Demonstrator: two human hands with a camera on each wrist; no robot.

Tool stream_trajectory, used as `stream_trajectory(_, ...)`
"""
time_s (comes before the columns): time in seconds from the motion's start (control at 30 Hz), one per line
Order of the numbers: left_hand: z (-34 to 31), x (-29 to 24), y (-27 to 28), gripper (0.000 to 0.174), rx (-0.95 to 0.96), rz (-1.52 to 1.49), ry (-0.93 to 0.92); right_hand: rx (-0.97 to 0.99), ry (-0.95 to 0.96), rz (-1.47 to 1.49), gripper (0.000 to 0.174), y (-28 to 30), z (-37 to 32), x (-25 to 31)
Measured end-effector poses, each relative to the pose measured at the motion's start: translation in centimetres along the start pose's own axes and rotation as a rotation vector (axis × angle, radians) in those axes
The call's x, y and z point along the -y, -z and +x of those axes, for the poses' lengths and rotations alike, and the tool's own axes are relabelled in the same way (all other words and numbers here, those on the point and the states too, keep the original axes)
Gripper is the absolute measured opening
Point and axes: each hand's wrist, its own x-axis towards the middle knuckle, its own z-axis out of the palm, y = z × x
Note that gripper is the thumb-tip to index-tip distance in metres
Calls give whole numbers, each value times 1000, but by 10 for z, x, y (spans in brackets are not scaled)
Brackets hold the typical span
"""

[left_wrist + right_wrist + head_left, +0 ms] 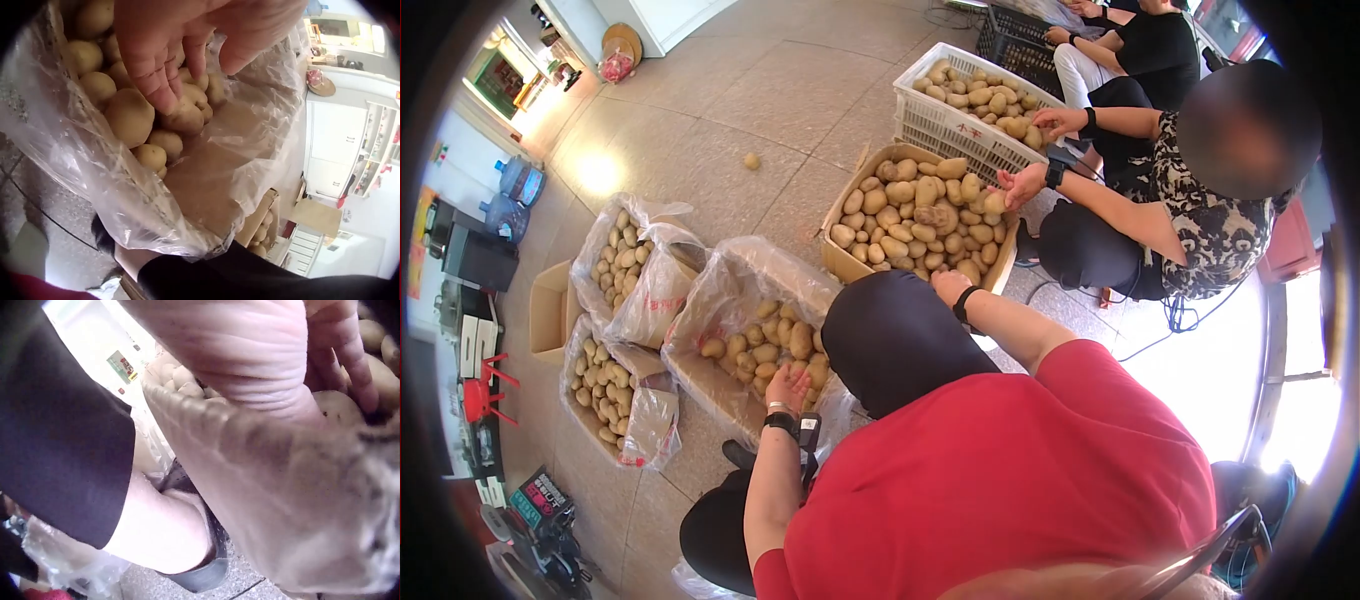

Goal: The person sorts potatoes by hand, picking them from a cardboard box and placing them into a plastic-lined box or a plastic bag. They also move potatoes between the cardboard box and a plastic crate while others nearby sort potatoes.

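My left hand (788, 388) is over the plastic-lined box (700, 345) in front of me. In the left wrist view its fingers point loosely down, fingertips right at a potato (185, 117) on the pile, and the thumb stands apart. My right hand (949, 287) is at the near edge of the full cardboard box (832, 262). Seen from the right wrist, its bent fingers (359, 378) reach down around a potato (337, 407) by the box wall; the thumb is hidden. Potatoes (910, 215) fill that box to the top.
Two more plastic-lined boxes of potatoes (605, 395) stand at the left beside an open carton (550, 310). A white crate (920, 125) of potatoes is beyond the full box. A person (1140, 215) sits at the right, hands near it. One potato (751, 160) lies on the floor.
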Motion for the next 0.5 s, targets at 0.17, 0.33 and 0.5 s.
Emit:
stream_trajectory(0.17, -1, 1, -6, 39, -24, 9, 11, -23, 24, -2, 33, -3, 3, 0)
stream_trajectory(0.33, -3, -2, -11, 39, 1, 21, 26, 16, 42, 52, 33, 5, -8, -8)
stream_trajectory(0.5, -7, -1, -15, 41, -5, 64, 26, -135, -5, 140, 25, -28, 1, -16)
